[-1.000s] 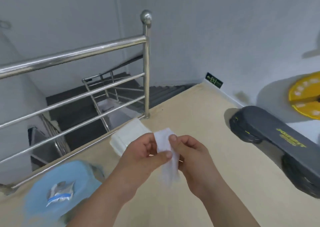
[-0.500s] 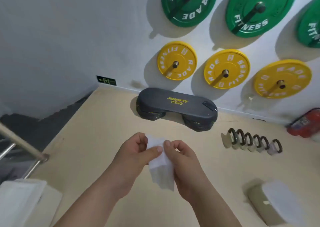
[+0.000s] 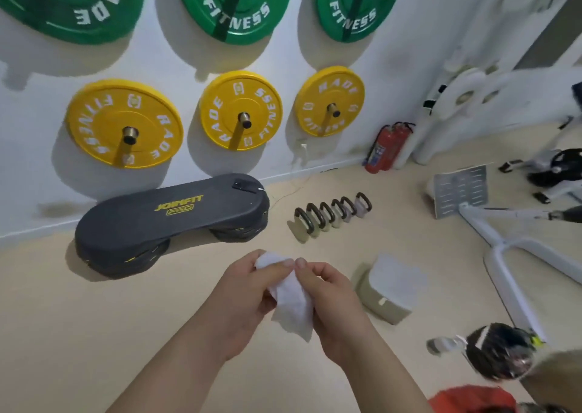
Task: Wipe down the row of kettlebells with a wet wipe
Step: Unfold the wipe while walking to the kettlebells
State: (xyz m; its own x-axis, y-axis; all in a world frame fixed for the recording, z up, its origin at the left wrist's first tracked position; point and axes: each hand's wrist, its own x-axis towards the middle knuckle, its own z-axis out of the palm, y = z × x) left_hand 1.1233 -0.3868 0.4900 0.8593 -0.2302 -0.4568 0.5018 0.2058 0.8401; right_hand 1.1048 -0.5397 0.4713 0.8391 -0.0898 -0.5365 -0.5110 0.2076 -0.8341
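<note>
While bunched and hanging loose below, gets pinched at its top from both sides: wipe (image 3: 293,305) clamped between thumb and fingers of left hand (image 3: 242,290) and of right hand (image 3: 330,299), fingertips almost meeting over it. Touches nothing else.

Looking outward: kettlebells (image 3: 330,214) ahead and a little to the right, down on the floor (image 3: 94,318), well apart from both hands, right hand the nearer. Stand in one tight row, handles up, long axis slanting from near-left to far-right, away toward the wall (image 3: 393,75). Nearest end: the larger beige bell at the left; farthest: the pale one at the right.

Probably calls for stepping forward and bending down, then starting at the near end and working along that slant.

Just left of the row, step (image 3: 170,220). Off to the right of right hand, box (image 3: 390,286) on the floor, near the hand and apart from the bells.
</note>
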